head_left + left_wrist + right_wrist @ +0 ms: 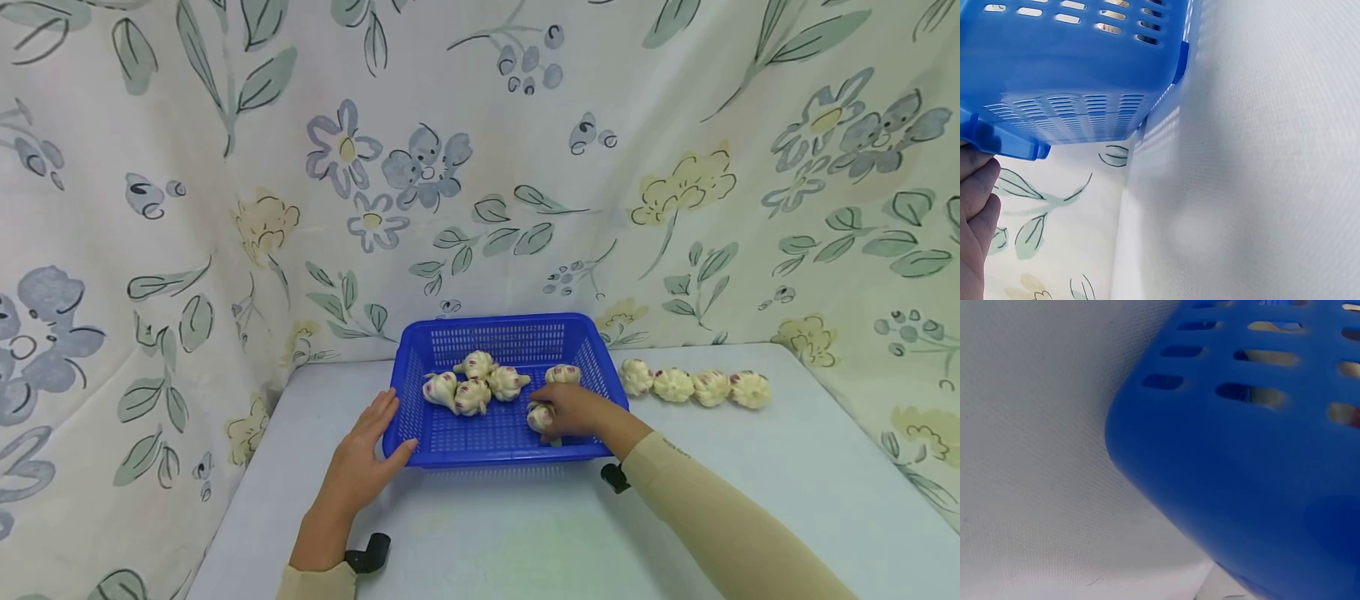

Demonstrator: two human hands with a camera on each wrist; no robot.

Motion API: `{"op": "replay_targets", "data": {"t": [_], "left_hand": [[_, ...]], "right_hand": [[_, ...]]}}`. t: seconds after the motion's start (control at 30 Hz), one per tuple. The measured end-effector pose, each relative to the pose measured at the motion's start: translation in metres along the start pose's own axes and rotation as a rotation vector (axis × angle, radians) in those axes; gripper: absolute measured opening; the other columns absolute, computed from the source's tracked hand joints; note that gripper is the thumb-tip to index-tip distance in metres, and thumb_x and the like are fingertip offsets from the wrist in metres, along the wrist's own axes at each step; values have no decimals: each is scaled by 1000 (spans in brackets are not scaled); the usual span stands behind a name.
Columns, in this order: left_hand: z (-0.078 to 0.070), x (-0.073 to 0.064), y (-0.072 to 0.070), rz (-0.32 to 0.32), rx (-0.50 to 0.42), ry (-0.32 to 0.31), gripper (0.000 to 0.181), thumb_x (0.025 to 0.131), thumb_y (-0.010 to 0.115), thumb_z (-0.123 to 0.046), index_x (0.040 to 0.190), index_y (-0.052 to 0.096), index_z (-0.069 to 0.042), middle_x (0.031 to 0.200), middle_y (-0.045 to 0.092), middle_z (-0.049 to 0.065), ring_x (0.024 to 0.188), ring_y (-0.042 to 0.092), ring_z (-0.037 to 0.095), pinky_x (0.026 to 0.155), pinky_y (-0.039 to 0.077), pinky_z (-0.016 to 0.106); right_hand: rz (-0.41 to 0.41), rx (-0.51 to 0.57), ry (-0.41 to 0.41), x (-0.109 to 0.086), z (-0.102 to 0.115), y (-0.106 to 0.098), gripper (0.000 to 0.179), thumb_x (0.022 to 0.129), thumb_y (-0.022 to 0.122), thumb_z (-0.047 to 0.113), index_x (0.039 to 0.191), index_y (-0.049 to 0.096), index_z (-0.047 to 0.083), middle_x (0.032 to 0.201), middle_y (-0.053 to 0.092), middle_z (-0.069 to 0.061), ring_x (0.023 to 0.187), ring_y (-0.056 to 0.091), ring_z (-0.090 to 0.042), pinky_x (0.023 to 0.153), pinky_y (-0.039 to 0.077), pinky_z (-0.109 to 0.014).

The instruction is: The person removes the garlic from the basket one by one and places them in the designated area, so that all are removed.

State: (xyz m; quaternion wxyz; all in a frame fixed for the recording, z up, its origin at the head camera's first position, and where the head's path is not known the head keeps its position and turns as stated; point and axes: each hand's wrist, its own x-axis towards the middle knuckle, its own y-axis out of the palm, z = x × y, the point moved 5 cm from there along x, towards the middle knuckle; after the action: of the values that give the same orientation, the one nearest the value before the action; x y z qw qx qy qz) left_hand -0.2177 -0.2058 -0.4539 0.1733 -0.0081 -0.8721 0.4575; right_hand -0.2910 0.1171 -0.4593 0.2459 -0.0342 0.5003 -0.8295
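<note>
A blue perforated plastic basket (487, 457) stands on the table, with several purple-streaked garlic bulbs (472, 397) grouped in its left half. Inside its right half, my right hand (576, 410) grips a garlic bulb (539, 417) low over the basket floor. Just behind that hand sits another bulb (562, 374). My left hand (365, 454) rests at the basket's front left corner, fingers extended along the rim and thumb at the front edge. Fingers (982, 187) also show beside the rim in the left wrist view. Only the basket's outer wall (1210, 450) fills the right wrist view; the right hand is hidden there.
To the right of the basket, several more garlic bulbs (693, 386) lie in a row on the white table (495, 542). A floral curtain (480, 167) hangs behind the table and along its sides, close to the basket's back edge.
</note>
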Motion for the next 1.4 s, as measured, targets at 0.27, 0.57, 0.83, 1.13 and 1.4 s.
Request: {"op": "replay_targets", "data": {"t": [0.27,0.57,0.83,1.13,1.4], "left_hand": [[-1,0,-2,-1,-4,12,76,91,65,-49,151,40,-10,161,32,3,147,30,33,114,32,57],[-2,0,-2,0,-7,18,75,91,65,-49,151,41,-10,160,32,3,147,30,33,114,32,56],[-2,0,-2,-1,-8,18,74,91,67,-45,150,41,-9,160,33,4,147,30,33,115,31,56],[-4,1,-3,-7,-10,20,74,90,68,-43,150,41,-9,160,33,5,146,31,35,114,32,57],[-4,0,-2,-4,-9,13,74,90,68,-43,150,41,-9,160,33,5,147,31,34,113,32,58]], "right_hand": [[22,18,-15,-3,5,0,63,75,82,10,134,60,5,134,62,-10,119,61,-26,100,51,-46],[0,20,-66,-5,7,-3,51,82,76,12,131,62,4,130,65,-10,119,61,-26,101,50,-45],[-43,14,-40,-4,6,-6,51,80,82,23,126,67,8,122,68,-5,104,64,-18,94,54,-41],[-82,43,-86,-5,8,-11,52,78,83,26,124,68,6,111,71,-3,82,58,-11,76,54,-32],[-175,41,-128,-6,6,-14,51,80,80,35,124,69,12,110,71,-1,85,57,-11,76,53,-31]]}}
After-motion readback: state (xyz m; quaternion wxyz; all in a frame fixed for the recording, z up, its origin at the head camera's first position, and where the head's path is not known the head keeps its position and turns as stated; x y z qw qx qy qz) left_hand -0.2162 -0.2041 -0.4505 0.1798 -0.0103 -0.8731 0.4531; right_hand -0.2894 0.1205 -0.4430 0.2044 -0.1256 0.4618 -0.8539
